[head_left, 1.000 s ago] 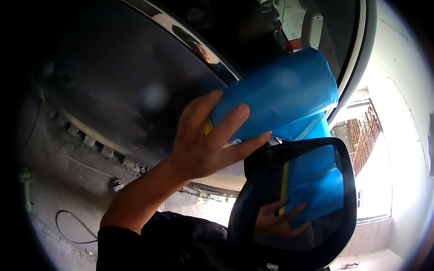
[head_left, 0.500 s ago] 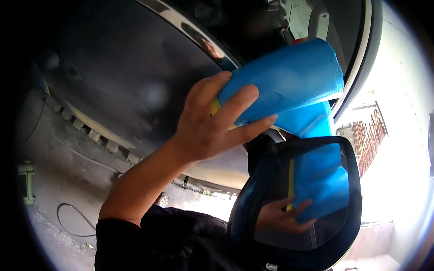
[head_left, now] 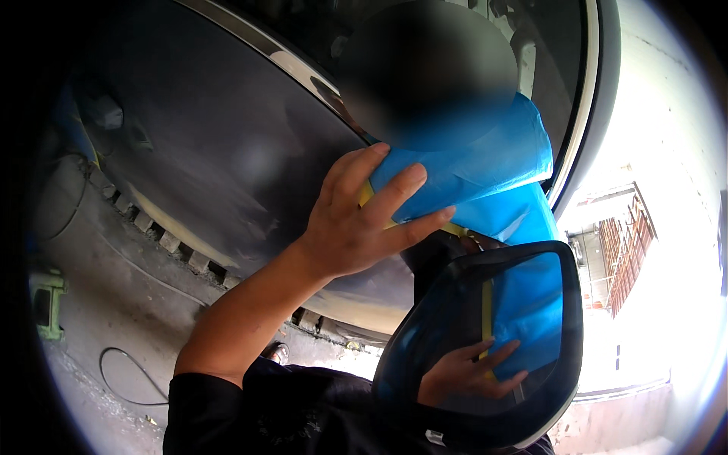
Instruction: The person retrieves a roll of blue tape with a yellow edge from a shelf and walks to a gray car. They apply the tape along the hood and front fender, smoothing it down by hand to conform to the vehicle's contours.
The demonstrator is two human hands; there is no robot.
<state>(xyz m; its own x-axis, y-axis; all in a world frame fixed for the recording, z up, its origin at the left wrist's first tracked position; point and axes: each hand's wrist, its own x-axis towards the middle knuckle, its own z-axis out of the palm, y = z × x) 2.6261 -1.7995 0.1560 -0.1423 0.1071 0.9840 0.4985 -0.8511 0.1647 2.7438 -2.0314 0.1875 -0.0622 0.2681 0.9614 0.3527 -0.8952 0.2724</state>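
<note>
My left hand (head_left: 360,216) reaches up from the lower left with its fingers around the yellow-taped end of a roll of blue masking film (head_left: 474,163). The roll lies slantwise across the car's window, partly covered by a blurred patch. A loose sheet of blue film (head_left: 516,212) hangs from it behind the side mirror (head_left: 383,356). Small finger-like shapes, probably my right hand (head_left: 476,242), show just above the mirror housing beside the yellow tape; the mirror hides the rest. In the mirror glass my left hand and the blue film are reflected.
A dull grey car door (head_left: 220,144) curves across the left, edged above by chrome trim (head_left: 292,64). On the concrete floor lie a thin black cable (head_left: 114,350) and a green stand (head_left: 49,303). A pale wall (head_left: 667,152) rises at the right.
The whole view has shifted a little, so the roll, hand and mirror sit slightly farther left and lower. My left hand keeps its hold on the roll. Finger-like shapes now show above the mirror.
</note>
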